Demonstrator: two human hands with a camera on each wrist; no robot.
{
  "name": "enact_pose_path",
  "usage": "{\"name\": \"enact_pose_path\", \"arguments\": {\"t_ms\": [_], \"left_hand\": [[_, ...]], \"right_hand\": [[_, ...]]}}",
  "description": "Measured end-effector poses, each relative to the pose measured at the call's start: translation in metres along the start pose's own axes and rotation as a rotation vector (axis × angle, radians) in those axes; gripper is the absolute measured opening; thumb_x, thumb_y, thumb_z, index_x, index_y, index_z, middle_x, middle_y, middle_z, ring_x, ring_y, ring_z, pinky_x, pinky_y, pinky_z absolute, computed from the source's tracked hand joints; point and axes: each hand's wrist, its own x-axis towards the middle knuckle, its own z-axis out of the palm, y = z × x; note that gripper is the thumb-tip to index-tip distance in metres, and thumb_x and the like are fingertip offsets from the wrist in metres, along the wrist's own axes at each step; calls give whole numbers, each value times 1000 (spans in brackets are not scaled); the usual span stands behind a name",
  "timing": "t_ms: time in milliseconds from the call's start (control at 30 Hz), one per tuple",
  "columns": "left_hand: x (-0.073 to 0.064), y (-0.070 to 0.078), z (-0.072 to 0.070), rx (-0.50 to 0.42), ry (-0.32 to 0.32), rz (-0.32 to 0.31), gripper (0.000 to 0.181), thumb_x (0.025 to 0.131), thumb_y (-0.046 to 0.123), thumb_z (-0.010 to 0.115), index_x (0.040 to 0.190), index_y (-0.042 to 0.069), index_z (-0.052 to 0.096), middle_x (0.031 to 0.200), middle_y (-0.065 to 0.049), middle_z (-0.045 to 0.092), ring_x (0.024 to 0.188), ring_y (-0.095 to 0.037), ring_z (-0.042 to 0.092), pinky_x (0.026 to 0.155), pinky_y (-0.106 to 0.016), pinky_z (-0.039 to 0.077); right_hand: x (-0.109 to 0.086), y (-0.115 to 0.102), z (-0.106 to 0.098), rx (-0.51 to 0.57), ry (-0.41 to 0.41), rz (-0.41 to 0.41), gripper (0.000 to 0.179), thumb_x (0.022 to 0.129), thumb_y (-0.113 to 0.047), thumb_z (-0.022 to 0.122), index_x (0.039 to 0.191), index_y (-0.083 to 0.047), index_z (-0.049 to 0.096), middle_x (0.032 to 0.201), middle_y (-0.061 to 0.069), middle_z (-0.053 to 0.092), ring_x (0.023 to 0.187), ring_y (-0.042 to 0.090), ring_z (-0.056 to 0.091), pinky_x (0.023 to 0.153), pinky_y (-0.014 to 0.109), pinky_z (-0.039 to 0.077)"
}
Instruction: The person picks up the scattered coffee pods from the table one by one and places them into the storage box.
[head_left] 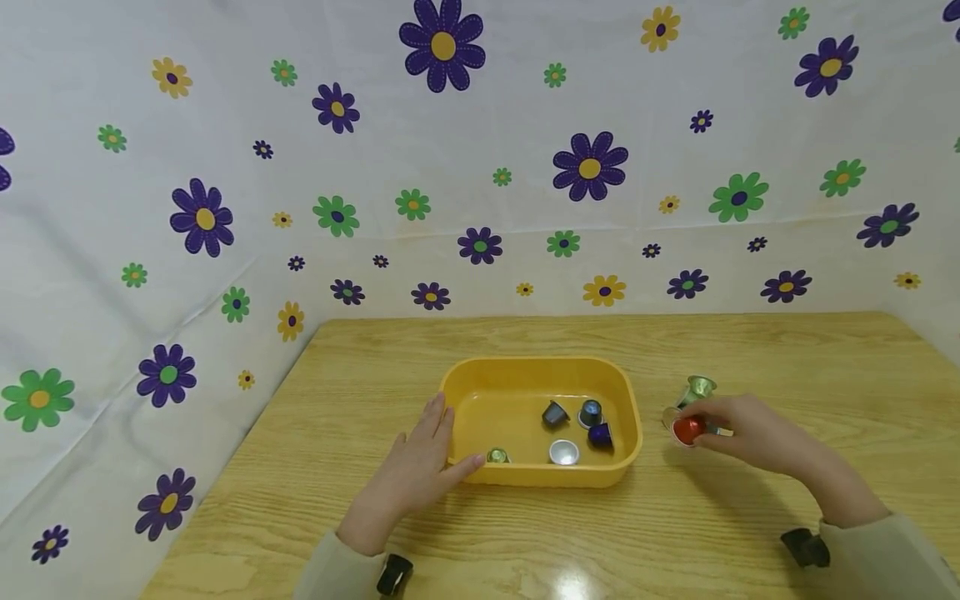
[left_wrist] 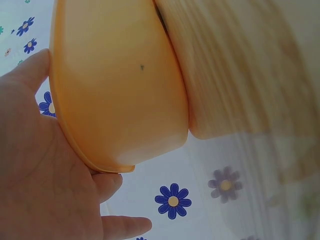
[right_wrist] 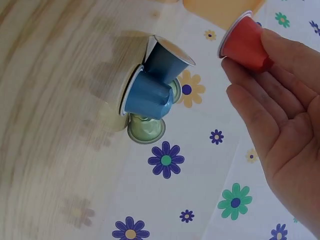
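R hand (head_left: 757, 433): grip pinched on red pod (right_wrist: 246, 44), nr blue pod (right_wrist: 147, 95). L hand (head_left: 416, 468): grip apart, touching yellow tray (head_left: 551, 477).

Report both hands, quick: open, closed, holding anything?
Left hand: open, touching the rim of the yellow plastic bin.
Right hand: closed on a red coffee capsule, holding it above the table.

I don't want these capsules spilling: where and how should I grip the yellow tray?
Take the yellow tray by its rim at both short ends, probably from both sides at once: the rim juts outward, and the left hand touches the left end.
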Motion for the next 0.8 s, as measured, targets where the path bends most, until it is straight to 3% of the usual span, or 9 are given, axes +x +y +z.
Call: {"name": "enact_pose_path", "arguments": {"t_ms": [133, 300, 467, 667, 800], "left_hand": [[0, -1, 0, 8, 4, 4, 85, 86, 59, 38, 137, -7, 22, 146, -17, 3, 132, -27, 5, 94, -59, 21], [0, -1, 1, 12, -1, 6, 86, 85, 60, 37, 137, -6, 22, 146, -17, 3, 132, -27, 4, 94, -59, 20], [0, -1, 1, 14, 2, 6, 86, 85, 61, 37, 137, -6, 22, 146, -17, 3, 132, -27, 5, 94, -60, 21], [1, -1, 2, 17, 3, 4, 87, 84, 62, 36, 137, -6, 22, 146, -17, 4, 132, -27, 5, 94, -60, 20], [1, -1, 1, 10, -1, -2, 87, 85, 61, 37, 137, -6, 22, 146, -17, 3, 132, -27, 5, 94, -59, 20]], "right_hand": [[-1, -2, -1, -13, 69, -22, 28, 80, -10, 65, 105, 0, 61, 99, 11, 62, 91, 30, 59, 73, 41, 48], [-2, -4, 1, -4, 144, -19, 27, 79, -7, 65, 105, -2, 61, 98, 8, 63, 90, 30, 59, 74, 41, 48], [-2, -3, 2, 53, 197, -51, 29, 79, -3, 64, 108, 1, 59, 103, 15, 61, 92, 32, 59, 73, 39, 48], [-2, -4, 3, 114, 243, -65, 30, 80, -5, 64, 109, 2, 58, 104, 16, 61, 93, 15, 59, 73, 36, 48], [-2, -5, 1, 176, 258, -42, 31, 82, -4, 62, 111, 5, 56, 106, 20, 59, 93, 3, 56, 71, 27, 49]]}}
